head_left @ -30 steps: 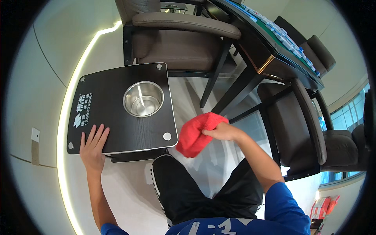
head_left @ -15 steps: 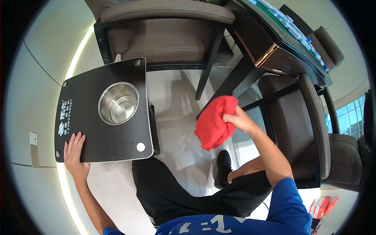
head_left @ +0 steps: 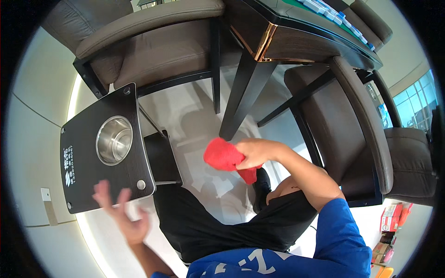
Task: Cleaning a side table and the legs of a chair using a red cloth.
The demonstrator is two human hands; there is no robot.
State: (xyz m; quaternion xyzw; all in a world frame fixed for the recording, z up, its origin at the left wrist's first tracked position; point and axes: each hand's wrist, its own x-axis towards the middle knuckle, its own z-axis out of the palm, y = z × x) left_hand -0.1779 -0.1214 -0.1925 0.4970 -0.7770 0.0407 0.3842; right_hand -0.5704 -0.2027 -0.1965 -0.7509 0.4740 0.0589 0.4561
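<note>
A red cloth (head_left: 222,155) is bunched in my right hand (head_left: 254,153), which grips it above the floor in front of my legs. My left hand (head_left: 123,211) is lifted near the front edge of a small black side table (head_left: 88,178), fingers spread and slightly blurred, with nothing in it. Set into the tabletop is a round stainless steel cup holder (head_left: 114,140), and its inside looks bare. White print and several round metal studs mark the top. A lower black shelf (head_left: 160,157) shows under its right side.
A brown padded armchair (head_left: 162,53) stands beyond the side table. Right of it is a dark game table (head_left: 306,44) with gold trim and rows of tiles (head_left: 331,14). Another brown chair (head_left: 333,116) stands at my right. The wall (head_left: 34,120) runs along the left.
My left hand has come off the side table's top and risen toward me. My right hand has drawn the red cloth left, and it is more bunched. The view has turned right.
</note>
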